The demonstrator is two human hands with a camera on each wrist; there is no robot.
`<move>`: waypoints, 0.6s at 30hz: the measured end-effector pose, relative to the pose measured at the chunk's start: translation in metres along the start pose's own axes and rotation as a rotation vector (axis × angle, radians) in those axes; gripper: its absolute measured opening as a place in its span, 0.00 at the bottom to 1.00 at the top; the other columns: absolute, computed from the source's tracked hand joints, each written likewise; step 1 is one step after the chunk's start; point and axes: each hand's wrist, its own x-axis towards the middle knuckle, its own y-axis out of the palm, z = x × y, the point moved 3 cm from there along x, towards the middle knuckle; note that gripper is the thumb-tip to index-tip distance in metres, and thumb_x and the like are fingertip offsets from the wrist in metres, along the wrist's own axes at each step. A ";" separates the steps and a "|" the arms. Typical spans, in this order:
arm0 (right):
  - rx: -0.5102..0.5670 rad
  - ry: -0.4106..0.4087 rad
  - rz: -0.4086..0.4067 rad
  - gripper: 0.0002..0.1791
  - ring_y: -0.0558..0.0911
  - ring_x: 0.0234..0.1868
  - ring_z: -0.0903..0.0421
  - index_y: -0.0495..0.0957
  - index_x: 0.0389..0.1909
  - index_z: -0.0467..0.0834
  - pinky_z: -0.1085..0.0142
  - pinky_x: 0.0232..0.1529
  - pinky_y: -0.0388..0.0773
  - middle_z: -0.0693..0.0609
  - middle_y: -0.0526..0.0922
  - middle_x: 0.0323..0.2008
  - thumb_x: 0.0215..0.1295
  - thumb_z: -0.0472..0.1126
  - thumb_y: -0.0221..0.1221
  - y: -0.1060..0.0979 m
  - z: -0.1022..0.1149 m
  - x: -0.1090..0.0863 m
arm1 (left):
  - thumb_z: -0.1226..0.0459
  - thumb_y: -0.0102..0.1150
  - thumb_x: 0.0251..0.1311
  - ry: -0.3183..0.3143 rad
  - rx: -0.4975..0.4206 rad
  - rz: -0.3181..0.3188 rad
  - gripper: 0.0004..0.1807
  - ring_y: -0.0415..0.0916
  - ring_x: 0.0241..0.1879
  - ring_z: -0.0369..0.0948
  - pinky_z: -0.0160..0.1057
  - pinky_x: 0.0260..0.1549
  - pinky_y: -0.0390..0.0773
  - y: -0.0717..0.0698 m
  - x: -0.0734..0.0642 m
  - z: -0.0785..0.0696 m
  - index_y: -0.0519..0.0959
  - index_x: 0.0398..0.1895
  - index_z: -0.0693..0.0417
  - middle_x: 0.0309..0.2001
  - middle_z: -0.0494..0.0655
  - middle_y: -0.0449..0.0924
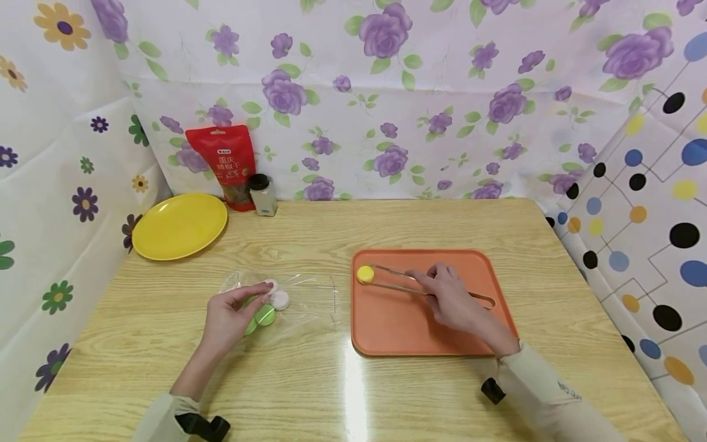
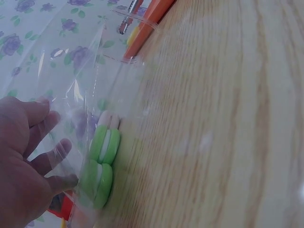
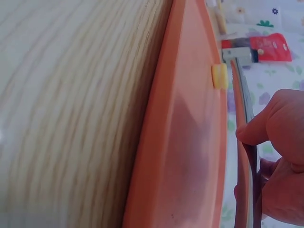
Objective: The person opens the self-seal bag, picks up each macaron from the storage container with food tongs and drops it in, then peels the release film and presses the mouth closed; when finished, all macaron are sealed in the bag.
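Observation:
My left hand (image 1: 232, 313) pinches the film of a clear plastic bag (image 1: 312, 294) lying on the table. Inside it are green macarons (image 1: 266, 315) and pale pinkish-white macarons (image 1: 280, 299); the fingers partly cover them. In the left wrist view, two green macarons (image 2: 105, 145) stand on edge behind the film. My right hand (image 1: 450, 298) holds metal tongs (image 1: 397, 288) over the orange tray (image 1: 386, 337). The tong tips lie on either side of a yellow macaron (image 1: 365, 274) near the tray's left rim; whether they touch it, I cannot tell.
A yellow plate (image 1: 179, 227) sits at the back left. Beside it stand a red pouch (image 1: 226, 162) and a black-capped jar (image 1: 263, 195). Floral cloth (image 1: 342, 135) hangs behind the wooden table (image 1: 287, 387), with patterned cloths at both sides.

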 end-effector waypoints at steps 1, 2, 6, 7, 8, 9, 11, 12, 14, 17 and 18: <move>0.000 0.008 0.007 0.33 0.62 0.36 0.49 0.74 0.66 0.45 0.59 0.34 0.57 0.45 0.69 0.39 0.60 0.21 0.63 0.000 -0.001 0.000 | 0.79 0.66 0.57 -0.001 0.001 0.001 0.10 0.82 0.48 0.32 0.29 0.49 0.79 0.000 0.000 0.000 0.85 0.43 0.69 0.45 0.60 0.85; -0.002 0.017 0.014 0.33 0.63 0.36 0.49 0.73 0.66 0.46 0.58 0.34 0.57 0.45 0.69 0.40 0.61 0.22 0.62 0.001 -0.003 0.000 | 0.79 0.67 0.58 -0.003 0.002 0.001 0.10 0.82 0.48 0.32 0.29 0.49 0.79 0.000 0.000 -0.001 0.86 0.43 0.69 0.45 0.60 0.85; 0.006 0.033 0.032 0.32 0.64 0.38 0.48 0.73 0.67 0.46 0.57 0.34 0.58 0.44 0.70 0.40 0.62 0.23 0.62 0.004 -0.007 0.000 | 0.78 0.67 0.58 -0.002 0.009 0.007 0.10 0.82 0.48 0.32 0.29 0.49 0.79 0.000 0.000 -0.002 0.86 0.43 0.68 0.46 0.59 0.85; 0.008 0.035 0.033 0.32 0.64 0.37 0.48 0.74 0.67 0.46 0.57 0.34 0.58 0.44 0.70 0.40 0.62 0.23 0.61 0.005 -0.008 0.001 | 0.78 0.67 0.58 -0.001 0.011 0.009 0.10 0.82 0.48 0.32 0.29 0.49 0.79 0.000 0.000 -0.002 0.86 0.43 0.68 0.46 0.59 0.85; 0.012 0.038 0.033 0.32 0.64 0.37 0.47 0.74 0.66 0.46 0.57 0.34 0.58 0.44 0.70 0.40 0.62 0.22 0.61 0.006 -0.009 0.002 | 0.79 0.67 0.58 0.000 0.012 0.009 0.10 0.82 0.48 0.31 0.29 0.49 0.79 0.000 0.000 -0.002 0.85 0.43 0.69 0.46 0.59 0.85; 0.013 0.040 0.034 0.32 0.64 0.37 0.47 0.74 0.66 0.45 0.57 0.34 0.57 0.44 0.70 0.40 0.62 0.22 0.61 0.007 -0.009 0.002 | 0.79 0.66 0.58 0.002 0.012 0.010 0.10 0.82 0.48 0.31 0.29 0.49 0.79 0.000 0.000 -0.002 0.85 0.43 0.69 0.46 0.59 0.85; 0.011 0.042 0.039 0.32 0.64 0.37 0.48 0.74 0.66 0.45 0.57 0.34 0.57 0.44 0.70 0.40 0.62 0.22 0.61 0.009 -0.010 0.004 | 0.79 0.66 0.58 0.003 0.009 0.009 0.10 0.82 0.48 0.31 0.29 0.49 0.79 0.000 0.000 -0.001 0.85 0.43 0.69 0.46 0.59 0.85; 0.007 0.043 0.042 0.32 0.64 0.37 0.48 0.74 0.66 0.45 0.58 0.34 0.58 0.44 0.70 0.40 0.62 0.22 0.61 0.010 -0.011 0.005 | 0.79 0.66 0.58 0.003 0.007 0.008 0.10 0.82 0.48 0.31 0.29 0.49 0.79 0.000 0.000 -0.001 0.85 0.43 0.69 0.45 0.59 0.85; 0.003 0.045 0.050 0.32 0.64 0.37 0.48 0.74 0.66 0.45 0.58 0.34 0.57 0.44 0.70 0.40 0.62 0.22 0.61 0.012 -0.011 0.007 | 0.79 0.66 0.58 0.005 0.001 0.006 0.10 0.82 0.48 0.31 0.29 0.49 0.79 0.000 0.000 -0.001 0.85 0.43 0.69 0.45 0.59 0.85; 0.005 0.054 0.065 0.31 0.64 0.37 0.48 0.74 0.66 0.46 0.58 0.33 0.57 0.44 0.69 0.40 0.63 0.23 0.61 0.015 -0.011 0.010 | 0.79 0.66 0.58 0.008 -0.006 0.007 0.10 0.82 0.48 0.32 0.29 0.49 0.79 0.000 0.000 0.000 0.85 0.43 0.69 0.45 0.60 0.85; 0.008 0.059 0.070 0.31 0.64 0.37 0.48 0.74 0.66 0.46 0.58 0.34 0.57 0.44 0.69 0.40 0.63 0.23 0.61 0.015 -0.011 0.010 | 0.79 0.66 0.58 0.009 -0.005 0.008 0.10 0.82 0.48 0.32 0.29 0.49 0.79 0.001 0.000 0.000 0.85 0.43 0.69 0.45 0.60 0.85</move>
